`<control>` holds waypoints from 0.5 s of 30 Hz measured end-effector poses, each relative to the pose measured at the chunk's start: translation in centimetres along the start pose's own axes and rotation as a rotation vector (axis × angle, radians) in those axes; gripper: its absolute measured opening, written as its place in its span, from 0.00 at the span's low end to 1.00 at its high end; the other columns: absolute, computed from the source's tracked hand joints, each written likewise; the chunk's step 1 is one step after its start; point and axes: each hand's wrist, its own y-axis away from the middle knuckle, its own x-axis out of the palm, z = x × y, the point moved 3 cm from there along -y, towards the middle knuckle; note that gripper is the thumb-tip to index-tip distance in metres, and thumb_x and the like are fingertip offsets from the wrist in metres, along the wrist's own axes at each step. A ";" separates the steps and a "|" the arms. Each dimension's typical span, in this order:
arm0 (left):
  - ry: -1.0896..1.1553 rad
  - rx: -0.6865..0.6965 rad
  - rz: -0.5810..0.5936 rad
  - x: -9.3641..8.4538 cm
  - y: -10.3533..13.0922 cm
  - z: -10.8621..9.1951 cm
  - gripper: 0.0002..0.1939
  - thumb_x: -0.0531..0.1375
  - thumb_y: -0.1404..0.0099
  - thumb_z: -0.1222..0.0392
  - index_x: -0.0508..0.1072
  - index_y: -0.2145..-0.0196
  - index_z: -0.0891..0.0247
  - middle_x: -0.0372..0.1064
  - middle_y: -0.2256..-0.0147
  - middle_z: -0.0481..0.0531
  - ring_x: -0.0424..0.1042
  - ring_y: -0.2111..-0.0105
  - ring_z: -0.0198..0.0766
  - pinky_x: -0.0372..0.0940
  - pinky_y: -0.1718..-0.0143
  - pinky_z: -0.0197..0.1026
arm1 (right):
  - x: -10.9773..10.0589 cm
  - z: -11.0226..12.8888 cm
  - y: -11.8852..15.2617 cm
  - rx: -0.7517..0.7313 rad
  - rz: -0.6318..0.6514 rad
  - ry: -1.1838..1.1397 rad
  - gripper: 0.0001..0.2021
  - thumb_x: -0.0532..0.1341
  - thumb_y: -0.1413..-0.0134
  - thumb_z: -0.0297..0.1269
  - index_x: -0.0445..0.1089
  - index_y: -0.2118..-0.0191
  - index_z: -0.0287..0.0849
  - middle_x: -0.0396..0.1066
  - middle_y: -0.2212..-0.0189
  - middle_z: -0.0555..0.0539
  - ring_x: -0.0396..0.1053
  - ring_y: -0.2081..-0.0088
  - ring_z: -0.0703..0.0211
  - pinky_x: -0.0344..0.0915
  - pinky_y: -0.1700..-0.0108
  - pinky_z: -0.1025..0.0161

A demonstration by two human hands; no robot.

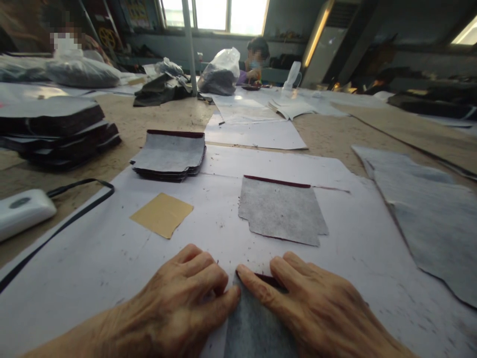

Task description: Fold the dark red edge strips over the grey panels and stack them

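Observation:
A grey fabric piece with a dark maroon folded edge lies at the bottom centre, partly covered by my hands. My left hand has its fingers curled, and its thumb tip presses on the piece's left corner. On the same folded edge rests my right hand, thumb stretched along the fold and the other fingers bent. Beyond them a similar grey piece lies flat, its maroon strip at the far side and a loose thread trailing right. A neat stack of such pieces sits farther left.
White paper covers the table. A tan square lies left of centre. At left are a white device with a black cord and dark stacked pieces. Large grey fabric lies right. Two people sit beyond, near plastic bags.

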 end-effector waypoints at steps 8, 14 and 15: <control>0.042 0.012 -0.057 0.5 0.1 0.2 0.17 0.49 0.43 0.72 0.65 0.56 0.69 0.64 0.70 0.54 0.60 0.71 0.38 0.57 0.67 0.45 | 0.2 0.7 -0.3 0.002 -0.067 0.125 0.24 0.57 0.56 0.29 0.63 0.49 0.45 0.68 0.72 0.47 0.63 0.75 0.60 0.61 0.79 0.66; 0.147 -0.033 -0.102 0.7 0.5 0.3 0.19 0.48 0.44 0.74 0.66 0.56 0.63 0.61 0.69 0.52 0.61 0.70 0.37 0.59 0.67 0.43 | -1.3 -0.3 4.2 -0.021 -0.410 0.195 0.17 0.53 0.49 0.23 0.67 0.52 0.37 0.70 0.62 0.42 0.65 0.57 0.50 0.65 0.60 0.55; 0.168 -0.054 -0.113 0.7 0.8 0.4 0.20 0.47 0.43 0.74 0.66 0.56 0.61 0.61 0.68 0.51 0.62 0.69 0.36 0.60 0.67 0.41 | -1.6 -0.6 5.5 0.009 -0.452 0.218 0.16 0.54 0.50 0.23 0.68 0.54 0.37 0.71 0.62 0.42 0.64 0.56 0.49 0.64 0.59 0.54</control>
